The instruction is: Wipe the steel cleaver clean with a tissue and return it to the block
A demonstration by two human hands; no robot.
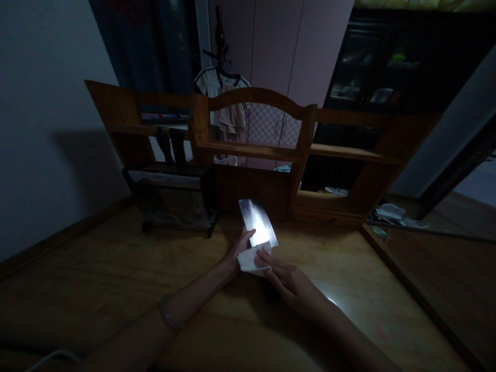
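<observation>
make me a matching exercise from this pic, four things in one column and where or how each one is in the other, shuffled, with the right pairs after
Things:
1. white cloth
2. bracelet
3. cleaver-like metal blade
4. white shirt with dark trim

Place or state:
A. hanging behind the wooden shelf unit
B. under the fingers of the right hand
C. around the left arm
D. at the left hand, shining brightly

Pairs: 1-B, 2-C, 3-D, 4-A
</observation>
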